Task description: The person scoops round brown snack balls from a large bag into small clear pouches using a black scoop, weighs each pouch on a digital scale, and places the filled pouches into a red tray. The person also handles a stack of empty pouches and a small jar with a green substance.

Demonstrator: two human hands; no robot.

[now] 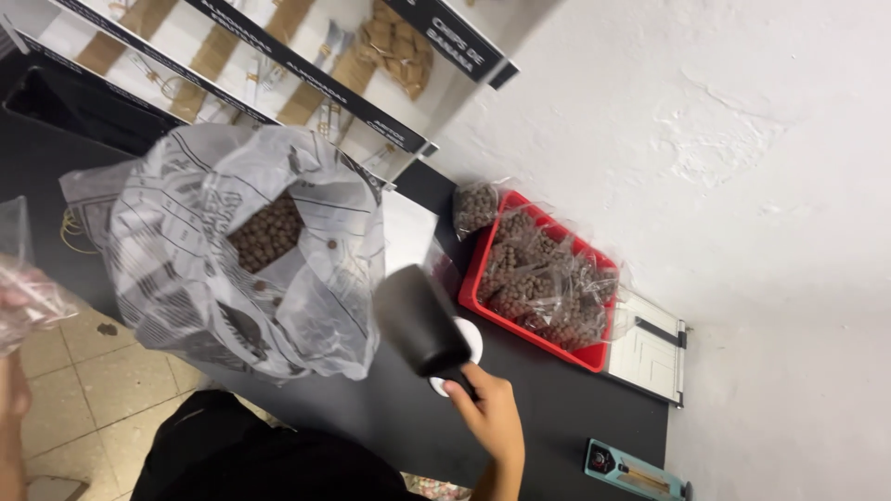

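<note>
Rough white wall (742,186), black counter (557,408), beige tiled floor (102,380), labelled shelves (278,56).

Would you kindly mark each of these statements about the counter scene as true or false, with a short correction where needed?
1. The right hand grips a black scoop by its handle. True.
2. The big printed plastic bag is empty. False: small brown round pieces show through its open top.
3. The red tray holds clear packets of the same brown pieces. True.
4. The scoop is buried deep inside the big bag. False: it is outside, beside the bag's right edge.
5. The left hand is at the far left edge, with a small clear bag by it. True.
6. The counter is white. False: it is black.
</note>
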